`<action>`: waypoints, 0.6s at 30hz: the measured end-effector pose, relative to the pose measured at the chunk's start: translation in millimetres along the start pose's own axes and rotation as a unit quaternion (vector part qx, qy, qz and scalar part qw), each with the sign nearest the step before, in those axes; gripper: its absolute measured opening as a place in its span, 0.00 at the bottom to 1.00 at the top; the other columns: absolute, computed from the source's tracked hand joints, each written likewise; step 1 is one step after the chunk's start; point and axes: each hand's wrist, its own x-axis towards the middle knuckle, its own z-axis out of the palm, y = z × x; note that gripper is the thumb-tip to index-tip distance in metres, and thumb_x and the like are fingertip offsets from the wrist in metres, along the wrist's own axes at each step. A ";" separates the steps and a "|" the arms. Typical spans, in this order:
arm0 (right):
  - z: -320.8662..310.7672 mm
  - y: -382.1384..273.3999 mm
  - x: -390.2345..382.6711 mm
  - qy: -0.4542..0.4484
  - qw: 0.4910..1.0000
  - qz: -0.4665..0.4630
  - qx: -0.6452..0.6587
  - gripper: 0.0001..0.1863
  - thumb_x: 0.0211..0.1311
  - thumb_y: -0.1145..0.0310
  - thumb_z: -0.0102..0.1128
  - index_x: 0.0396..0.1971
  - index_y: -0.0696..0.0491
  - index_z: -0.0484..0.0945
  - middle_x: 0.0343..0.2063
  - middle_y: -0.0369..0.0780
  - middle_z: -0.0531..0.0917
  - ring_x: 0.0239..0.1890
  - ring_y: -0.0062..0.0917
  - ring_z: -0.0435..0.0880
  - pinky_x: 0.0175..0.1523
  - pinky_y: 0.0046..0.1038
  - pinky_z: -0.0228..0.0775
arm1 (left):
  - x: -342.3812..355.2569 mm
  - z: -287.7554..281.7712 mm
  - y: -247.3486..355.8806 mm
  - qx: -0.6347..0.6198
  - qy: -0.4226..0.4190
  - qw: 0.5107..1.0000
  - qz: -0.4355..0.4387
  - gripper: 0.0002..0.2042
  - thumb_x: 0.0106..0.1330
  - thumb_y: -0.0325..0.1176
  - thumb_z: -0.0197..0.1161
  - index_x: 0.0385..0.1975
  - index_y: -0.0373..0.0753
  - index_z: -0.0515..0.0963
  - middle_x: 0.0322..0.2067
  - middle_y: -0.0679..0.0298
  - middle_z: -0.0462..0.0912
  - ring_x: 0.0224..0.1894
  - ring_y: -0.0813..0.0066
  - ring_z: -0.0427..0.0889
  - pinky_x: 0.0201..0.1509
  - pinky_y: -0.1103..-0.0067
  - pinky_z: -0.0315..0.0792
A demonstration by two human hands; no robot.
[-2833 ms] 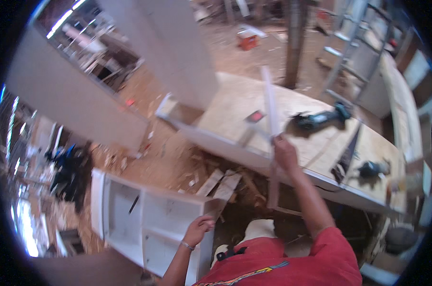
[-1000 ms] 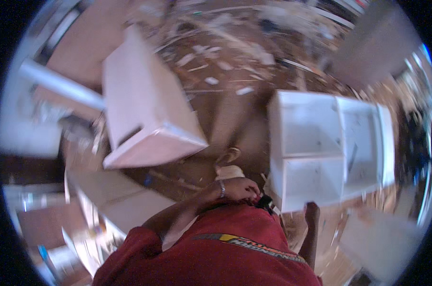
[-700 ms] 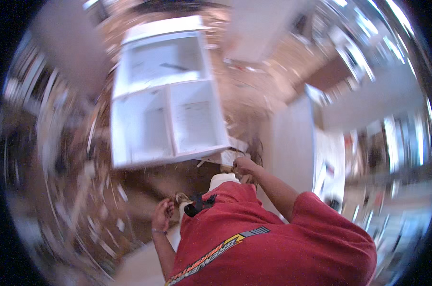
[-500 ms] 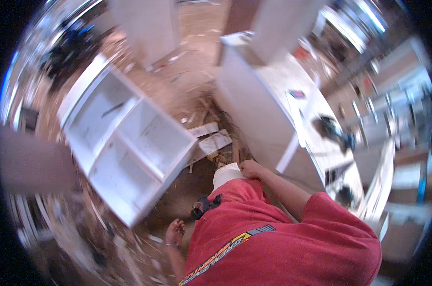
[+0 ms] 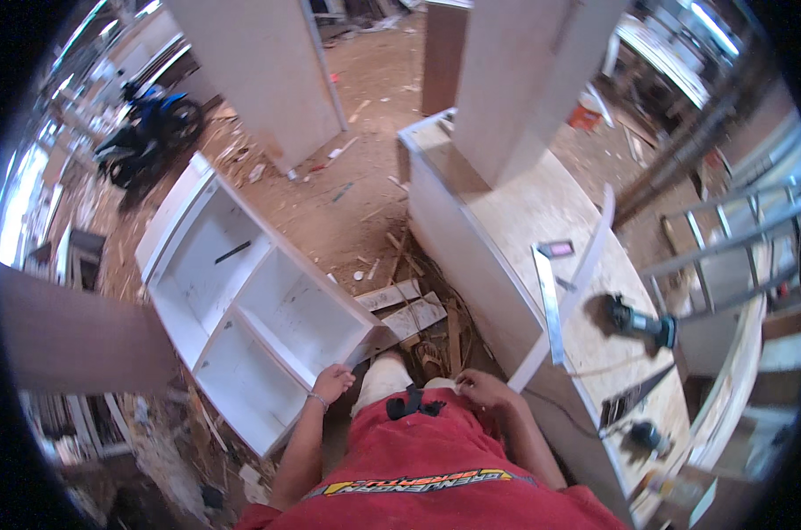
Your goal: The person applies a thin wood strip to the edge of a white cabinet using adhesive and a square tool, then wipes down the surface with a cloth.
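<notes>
Beside the white shelved cabinet (image 5: pixel 272 300) at left, my left hand (image 5: pixel 333 382) hangs empty, its fingers loosely bent and apart. My right hand (image 5: pixel 478 387) is by the waist of my shorts, fingers loosely curled, with nothing visible in them. To my right stands a long plywood box unit (image 5: pixel 458 247). On its top lie a metal square (image 5: pixel 546 300), a pale long strip (image 5: pixel 530 360), a green power tool (image 5: pixel 643 327), a handsaw (image 5: pixel 630 397) and a smaller dark tool (image 5: pixel 648 437). A dark bar (image 5: pixel 232 251) lies inside the cabinet.
Tall panels (image 5: pixel 254 71) stand ahead, one (image 5: pixel 520 79) on the plywood unit. A motorbike (image 5: pixel 144 137) is parked far left, an aluminium ladder (image 5: pixel 736 247) and wooden post (image 5: pixel 665 168) are at right. Scraps and boards (image 5: pixel 400 309) litter the dirt floor between the units.
I have swung round from facing other panels back toward the plywood unit. Earlier my right hand held the long strip; now the strip rests apart from it. My left hand has risen beside the cabinet.
</notes>
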 end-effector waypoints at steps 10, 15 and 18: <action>-44.6 -120.9 55.9 -0.082 0.995 0.008 -0.064 0.23 0.69 0.53 0.55 0.56 0.53 0.78 0.50 0.51 0.84 0.54 0.44 0.83 0.59 0.39 0.73 | 49.0 -100.3 60.3 0.378 -0.035 0.925 0.035 0.15 0.69 0.33 0.57 0.48 0.31 0.81 0.34 0.54 0.87 0.39 0.63 0.86 0.45 0.67 0.80; -118.5 -211.9 112.9 -0.038 0.997 -0.043 -0.044 0.21 0.71 0.57 0.54 0.56 0.54 0.78 0.51 0.51 0.84 0.55 0.45 0.82 0.60 0.39 0.72 | 184.9 -122.7 128.1 0.082 0.040 0.989 -0.113 0.11 0.68 0.30 0.61 0.47 0.32 0.81 0.34 0.57 0.87 0.33 0.70 0.85 0.37 0.75 0.80; -146.8 -248.0 206.0 -0.019 0.994 -0.060 -0.093 0.21 0.70 0.57 0.53 0.56 0.53 0.77 0.51 0.54 0.82 0.54 0.48 0.82 0.60 0.44 0.72 | 269.2 -155.2 176.4 0.040 0.049 0.996 -0.065 0.10 0.69 0.30 0.62 0.46 0.33 0.80 0.33 0.59 0.87 0.31 0.72 0.85 0.34 0.77 0.79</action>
